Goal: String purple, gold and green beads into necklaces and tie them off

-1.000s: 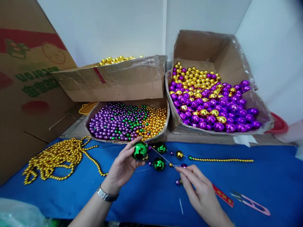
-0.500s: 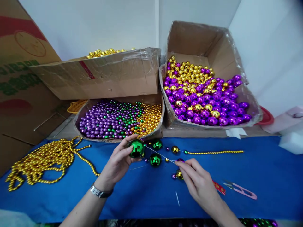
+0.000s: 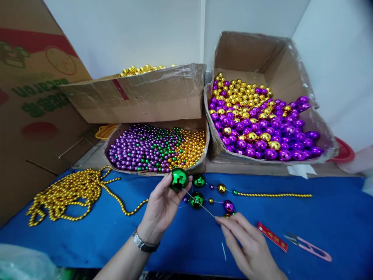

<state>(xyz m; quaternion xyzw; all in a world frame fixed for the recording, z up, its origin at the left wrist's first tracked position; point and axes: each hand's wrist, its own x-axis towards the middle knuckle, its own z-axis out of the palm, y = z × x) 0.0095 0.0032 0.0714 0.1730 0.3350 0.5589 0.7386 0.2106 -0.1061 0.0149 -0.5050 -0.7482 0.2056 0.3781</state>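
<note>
My left hand (image 3: 159, 206) grips a large shiny green bead (image 3: 178, 179) between thumb and fingers, just in front of the bead box. Pinched in my right hand (image 3: 247, 239) is a long thin needle (image 3: 199, 204), slanting up to the left with its far end at the underside of that bead. Whether it has entered a hole cannot be made out. Behind the needle lies a strand with large green beads (image 3: 199, 180), a purple bead (image 3: 229, 206) and a gold bead (image 3: 221, 188). My right fingers partly cover its near end.
One cardboard box (image 3: 171, 105) holds small purple, green and gold beads; another box (image 3: 288, 58) holds larger purple and gold ones. Gold bead strings (image 3: 67, 194) lie left on the blue cloth (image 3: 180, 249). Pink thread snips (image 3: 313, 249) and a red packet (image 3: 272, 237) lie right.
The view has shifted, so most things sit farther right. My left hand has turned the green bead and raised it slightly; the needle's far end now meets its underside.
</note>
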